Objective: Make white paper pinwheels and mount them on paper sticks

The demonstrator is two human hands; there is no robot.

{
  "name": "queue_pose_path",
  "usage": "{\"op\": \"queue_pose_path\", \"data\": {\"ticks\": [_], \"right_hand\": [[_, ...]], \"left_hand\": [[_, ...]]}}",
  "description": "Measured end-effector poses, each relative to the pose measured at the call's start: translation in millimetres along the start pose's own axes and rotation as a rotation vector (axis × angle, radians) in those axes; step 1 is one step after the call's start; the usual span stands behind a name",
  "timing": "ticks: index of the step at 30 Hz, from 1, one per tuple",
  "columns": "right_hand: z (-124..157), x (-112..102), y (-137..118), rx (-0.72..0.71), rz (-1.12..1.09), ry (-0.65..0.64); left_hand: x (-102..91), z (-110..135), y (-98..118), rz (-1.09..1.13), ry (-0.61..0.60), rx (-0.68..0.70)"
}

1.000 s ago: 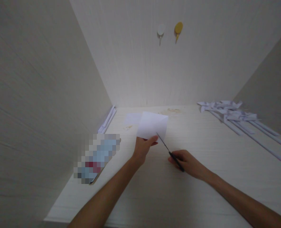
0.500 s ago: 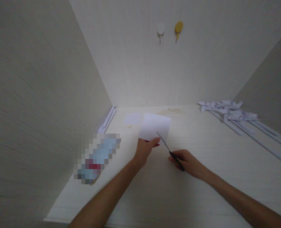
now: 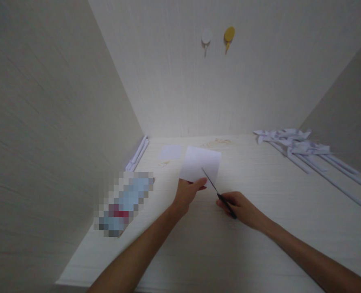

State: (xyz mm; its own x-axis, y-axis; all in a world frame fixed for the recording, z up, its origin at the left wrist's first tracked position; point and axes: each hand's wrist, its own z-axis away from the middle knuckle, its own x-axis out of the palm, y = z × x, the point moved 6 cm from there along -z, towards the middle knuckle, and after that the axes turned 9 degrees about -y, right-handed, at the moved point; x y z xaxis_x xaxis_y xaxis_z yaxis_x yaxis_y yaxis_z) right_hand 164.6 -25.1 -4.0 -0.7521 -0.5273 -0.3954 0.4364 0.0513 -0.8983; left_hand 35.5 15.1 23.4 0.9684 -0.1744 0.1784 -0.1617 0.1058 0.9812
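My left hand (image 3: pixel 187 194) pinches the lower edge of a white sheet of paper (image 3: pixel 200 160), thumb on top. Some dark red shows beneath that edge, by the fingers; what it is I cannot make out. In my right hand (image 3: pixel 237 208) is a pair of scissors (image 3: pixel 218 193) with black handles. Their thin blades point up and left over the paper's lower right part; whether they cut into it I cannot tell. A smaller pale piece of paper (image 3: pixel 170 151) lies on the table just left of the held sheet.
Rolled paper sticks with crumpled paper heads (image 3: pixel 310 148) lie at the right. More paper rolls (image 3: pixel 138 154) rest along the left wall. A blurred-out light blue item (image 3: pixel 127 203) is at the left. Thin tan loops (image 3: pixel 222 141) lie at the back. White (image 3: pixel 206 36) and yellow (image 3: pixel 229 34) hooks hang above.
The paper in my left hand has shifted slightly to the right relative to the scissors. My right hand and the scissors are almost unmoved.
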Motion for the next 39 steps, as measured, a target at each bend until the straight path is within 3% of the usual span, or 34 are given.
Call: {"op": "queue_pose_path", "data": {"ticks": [4,7,10,13,17,22,27,30,39], "right_hand": [[-0.2,-0.7,0.7,0.012,0.003,0.007],[-0.6,-1.2,1.4,0.014,0.014,0.003],[-1.0,-0.7,1.3,-0.003,0.029,-0.019],[-0.3,2.1,2.3,-0.003,0.021,-0.08],[2.1,4.7,3.7,0.001,0.041,-0.153],[1.7,3.4,4.9,0.003,0.026,-0.174],[-1.5,-1.1,5.8,-0.009,0.018,-0.097],[-1.8,-2.1,4.4,-0.013,0.037,-0.054],[-0.1,0.0,-1.7,-0.031,0.031,-0.067]], "left_hand": [[1.7,0.0,-2.7,0.022,-0.015,0.001],[-0.8,-2.0,-0.4,0.068,-0.089,0.004],[-10.0,-8.6,5.7,0.176,-0.223,-0.026],[-26.8,-18.0,9.2,0.252,-0.272,-0.115],[-39.3,-26.5,10.5,0.133,-0.302,-0.15],[-42.1,-27.5,9.4,0.021,-0.222,-0.148],[-55.4,-31.2,20.7,0.157,0.047,0.093],[-58.2,-31.7,18.6,0.112,0.135,0.165],[-36.1,-12.5,15.3,-0.069,0.219,0.182]]}}
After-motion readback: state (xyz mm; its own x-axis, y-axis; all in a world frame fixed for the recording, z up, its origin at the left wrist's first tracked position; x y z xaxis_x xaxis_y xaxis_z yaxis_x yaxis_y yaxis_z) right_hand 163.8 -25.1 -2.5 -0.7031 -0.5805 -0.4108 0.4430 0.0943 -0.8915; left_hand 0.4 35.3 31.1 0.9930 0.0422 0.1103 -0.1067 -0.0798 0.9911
